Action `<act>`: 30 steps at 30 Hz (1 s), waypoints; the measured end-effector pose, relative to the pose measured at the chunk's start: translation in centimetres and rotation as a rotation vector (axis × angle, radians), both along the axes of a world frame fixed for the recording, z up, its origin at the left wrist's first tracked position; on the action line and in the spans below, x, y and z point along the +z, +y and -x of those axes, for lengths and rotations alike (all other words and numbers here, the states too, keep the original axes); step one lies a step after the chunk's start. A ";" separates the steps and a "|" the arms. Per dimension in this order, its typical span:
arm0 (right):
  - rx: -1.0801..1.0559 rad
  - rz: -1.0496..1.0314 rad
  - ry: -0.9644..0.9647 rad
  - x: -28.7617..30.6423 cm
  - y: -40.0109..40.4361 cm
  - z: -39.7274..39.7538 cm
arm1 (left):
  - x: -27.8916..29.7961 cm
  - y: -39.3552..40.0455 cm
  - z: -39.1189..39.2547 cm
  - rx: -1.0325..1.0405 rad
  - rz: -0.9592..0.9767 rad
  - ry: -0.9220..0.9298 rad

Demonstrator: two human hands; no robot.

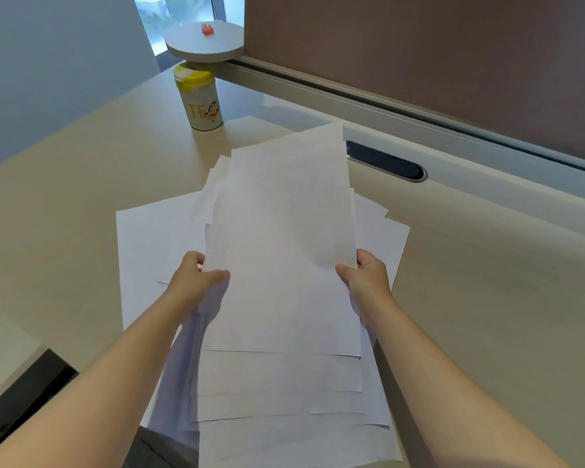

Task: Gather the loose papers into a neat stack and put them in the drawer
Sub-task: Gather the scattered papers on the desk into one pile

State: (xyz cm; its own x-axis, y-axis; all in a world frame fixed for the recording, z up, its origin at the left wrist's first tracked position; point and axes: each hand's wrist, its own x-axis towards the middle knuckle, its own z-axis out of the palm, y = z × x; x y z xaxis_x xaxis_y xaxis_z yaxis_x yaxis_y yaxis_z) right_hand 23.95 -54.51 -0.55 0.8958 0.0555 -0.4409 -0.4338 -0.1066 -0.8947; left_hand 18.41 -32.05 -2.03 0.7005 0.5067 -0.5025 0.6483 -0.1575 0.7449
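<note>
A loose bundle of white papers (pixel 284 251) is held above the beige desk (pixel 81 170), its sheets staggered and unaligned, their lower edges fanning out toward me. My left hand (pixel 196 282) grips the bundle's left edge with the thumb on top. On the right edge my right hand (pixel 368 278) grips it the same way. One more white sheet (pixel 149 244) lies flat on the desk under and left of the bundle, and another sheet's corner (pixel 389 241) pokes out on the right. No drawer is in view.
A white canister with a yellow lid (pixel 201 99) stands at the back of the desk. Above it sits a round grey shelf (pixel 205 42) carrying a small red object. A dark cable slot (pixel 385 162) lies behind the papers, and a brown partition (pixel 419 62) closes the far side.
</note>
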 end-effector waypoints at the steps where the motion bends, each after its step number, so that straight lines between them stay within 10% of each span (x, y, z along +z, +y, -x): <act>1: -0.012 -0.014 -0.015 0.0 0.3 -0.3 | 0.0 0.3 -0.3 0.040 0.045 -0.006; 18: -0.132 0.015 0.171 -1.5 6.5 -7.1 | -0.3 8.2 -9.4 0.151 -0.169 -0.044; 30: 0.158 0.263 0.088 -1.6 9.8 -8.4 | 0.8 10.2 -9.1 0.050 0.201 -0.043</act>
State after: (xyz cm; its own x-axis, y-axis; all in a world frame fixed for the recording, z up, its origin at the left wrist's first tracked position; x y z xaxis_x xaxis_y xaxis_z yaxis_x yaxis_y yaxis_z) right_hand 32.31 -44.74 -2.15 0.8431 0.0650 -0.5339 -0.4676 -0.4018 -0.7873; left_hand 27.49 -21.81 -1.26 0.7001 0.4337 -0.5673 0.6186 0.0285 0.7852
